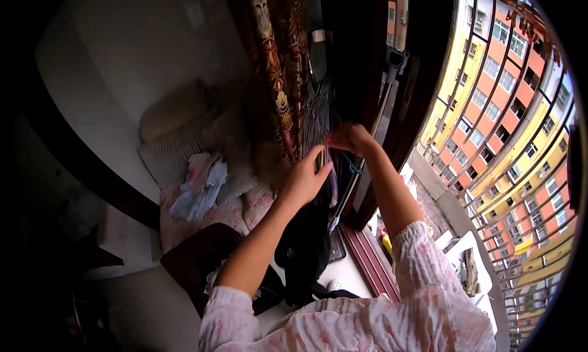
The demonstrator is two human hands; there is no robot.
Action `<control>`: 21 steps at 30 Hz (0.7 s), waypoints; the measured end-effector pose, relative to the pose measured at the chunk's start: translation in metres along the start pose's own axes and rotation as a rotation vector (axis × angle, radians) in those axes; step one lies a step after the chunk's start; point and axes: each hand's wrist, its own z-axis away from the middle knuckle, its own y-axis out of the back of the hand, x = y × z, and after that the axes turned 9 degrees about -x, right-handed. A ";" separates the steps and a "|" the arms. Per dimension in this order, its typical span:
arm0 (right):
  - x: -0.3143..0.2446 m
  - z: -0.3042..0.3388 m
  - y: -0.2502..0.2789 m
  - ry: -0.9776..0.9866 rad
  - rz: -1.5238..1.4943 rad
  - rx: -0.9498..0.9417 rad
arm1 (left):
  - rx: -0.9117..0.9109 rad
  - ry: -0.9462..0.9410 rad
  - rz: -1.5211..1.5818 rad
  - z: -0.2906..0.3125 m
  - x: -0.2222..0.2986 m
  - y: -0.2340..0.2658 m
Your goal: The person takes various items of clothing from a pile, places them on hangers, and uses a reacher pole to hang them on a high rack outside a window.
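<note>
Both my arms reach forward to a bundle of thin grey clothes hangers (315, 116) hanging beside the curtain. My left hand (308, 175) is closed, thumb and fingers curled around thin strips at the bundle's lower end; what exactly they hold is too small to make out. Just above and to the right, my right hand (350, 139) has its fingers bent together against the same bundle, their tips partly hidden. A black garment (309, 242) hangs below my hands. Close to my right wrist is a blue cord or strip (351, 164).
A patterned brown curtain (274, 64) hangs ahead. At left, a bed (229, 216) holds pillows and light blue clothing (205, 189). A dark sliding-door frame (416, 101) and floor track (370, 260) stand at right, with a barred balcony beyond and a white basin (474, 254).
</note>
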 end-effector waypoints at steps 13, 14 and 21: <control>0.052 -0.102 0.116 0.986 1.337 0.247 | -0.338 0.251 -0.178 -0.089 -0.026 -0.047; 0.060 -0.113 0.116 1.263 1.477 0.365 | -0.322 0.247 -0.206 -0.089 -0.031 -0.048; 0.029 -0.079 0.064 0.778 1.493 0.186 | -0.322 0.285 -0.348 -0.084 -0.042 -0.011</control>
